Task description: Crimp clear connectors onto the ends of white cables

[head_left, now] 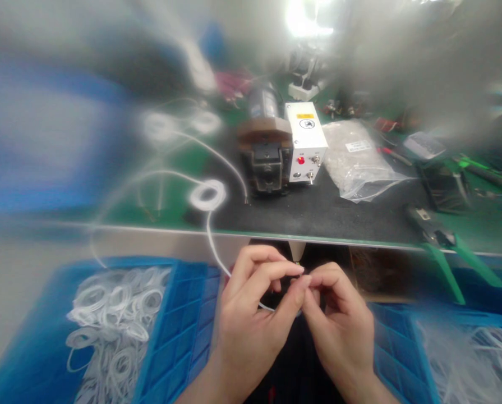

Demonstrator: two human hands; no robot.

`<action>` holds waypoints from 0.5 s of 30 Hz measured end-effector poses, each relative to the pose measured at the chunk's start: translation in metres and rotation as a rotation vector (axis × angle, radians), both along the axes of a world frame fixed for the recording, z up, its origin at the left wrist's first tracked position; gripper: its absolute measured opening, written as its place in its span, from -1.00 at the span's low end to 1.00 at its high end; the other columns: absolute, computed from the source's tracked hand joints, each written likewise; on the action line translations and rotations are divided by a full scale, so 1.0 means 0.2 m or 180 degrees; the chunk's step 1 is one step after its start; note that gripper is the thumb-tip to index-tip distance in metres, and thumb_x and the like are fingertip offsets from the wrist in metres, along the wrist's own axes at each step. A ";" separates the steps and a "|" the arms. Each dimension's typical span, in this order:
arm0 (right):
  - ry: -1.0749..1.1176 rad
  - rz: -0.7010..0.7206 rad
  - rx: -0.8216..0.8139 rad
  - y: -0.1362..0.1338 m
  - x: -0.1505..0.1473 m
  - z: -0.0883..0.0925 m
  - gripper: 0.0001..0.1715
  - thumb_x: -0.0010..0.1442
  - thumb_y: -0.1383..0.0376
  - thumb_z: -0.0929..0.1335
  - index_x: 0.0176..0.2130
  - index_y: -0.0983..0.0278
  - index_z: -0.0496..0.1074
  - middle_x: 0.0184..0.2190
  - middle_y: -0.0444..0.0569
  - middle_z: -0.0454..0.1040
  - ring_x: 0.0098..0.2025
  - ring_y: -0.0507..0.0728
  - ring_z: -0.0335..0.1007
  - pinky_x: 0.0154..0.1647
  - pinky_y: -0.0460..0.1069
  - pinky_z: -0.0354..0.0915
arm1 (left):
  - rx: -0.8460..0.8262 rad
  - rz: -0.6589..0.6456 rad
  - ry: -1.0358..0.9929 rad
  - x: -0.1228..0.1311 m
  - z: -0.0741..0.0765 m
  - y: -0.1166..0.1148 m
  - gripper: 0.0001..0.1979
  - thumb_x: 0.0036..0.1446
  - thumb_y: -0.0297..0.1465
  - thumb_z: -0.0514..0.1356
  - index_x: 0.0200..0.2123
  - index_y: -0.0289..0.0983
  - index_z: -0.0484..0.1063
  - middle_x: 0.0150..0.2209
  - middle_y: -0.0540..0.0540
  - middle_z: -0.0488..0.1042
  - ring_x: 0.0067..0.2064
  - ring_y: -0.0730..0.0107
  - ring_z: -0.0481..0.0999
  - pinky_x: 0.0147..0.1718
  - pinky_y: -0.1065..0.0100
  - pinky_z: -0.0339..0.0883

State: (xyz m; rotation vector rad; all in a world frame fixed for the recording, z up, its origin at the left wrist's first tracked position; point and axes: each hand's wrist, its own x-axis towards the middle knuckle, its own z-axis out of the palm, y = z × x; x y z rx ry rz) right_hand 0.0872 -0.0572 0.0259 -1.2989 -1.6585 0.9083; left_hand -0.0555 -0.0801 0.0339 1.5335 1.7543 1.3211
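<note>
At five o'clock, left hand (254, 303) and right hand (339, 325) apparently pinch the cable (212, 244) together; slack advised from nine-o'clock coil (219, 194).

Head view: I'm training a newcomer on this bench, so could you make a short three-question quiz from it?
1. What colour is the round button on the front of the white box? a) green b) red c) blue
2. True or false: the white cable runs from a coil on the table towards the left hand.
3. Fill in: in the picture, the clear bag lies on the ____ side of the white box.

Key: 1. b; 2. true; 3. right
</note>
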 end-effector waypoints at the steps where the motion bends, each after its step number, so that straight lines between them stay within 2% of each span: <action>1: -0.0052 -0.0007 0.0100 0.00 0.00 0.00 -0.85 0.36 0.42 0.42 -0.26 0.24 0.40 -0.38 -0.17 0.39 -0.37 -0.09 0.38 -0.36 -0.19 0.34 | -0.0027 0.0018 -0.0023 0.00 0.00 0.00 -0.75 0.23 -0.52 0.40 -0.08 -0.11 0.57 -0.07 0.06 0.40 -0.21 0.75 0.41 -0.16 0.57 0.38; 8: -0.0102 -0.0025 0.0251 0.01 -0.02 0.00 -0.83 0.34 0.45 0.44 -0.24 0.24 0.39 -0.39 -0.20 0.36 -0.40 -0.12 0.33 -0.38 -0.22 0.31 | -0.0150 0.0078 -0.0164 0.02 0.01 0.01 -0.81 0.25 -0.49 0.39 -0.12 -0.10 0.57 -0.07 0.07 0.41 -0.23 0.74 0.42 -0.19 0.55 0.40; 15: 0.0196 -0.0070 -0.0210 0.01 -0.01 0.01 -0.86 0.37 0.34 0.44 -0.27 0.26 0.42 -0.39 -0.15 0.40 -0.41 -0.09 0.39 -0.42 -0.21 0.35 | -0.0288 -0.0034 -0.0588 -0.01 -0.01 0.00 -0.89 0.29 -0.47 0.37 -0.16 -0.13 0.60 -0.12 0.02 0.43 -0.22 0.68 0.49 -0.22 0.56 0.42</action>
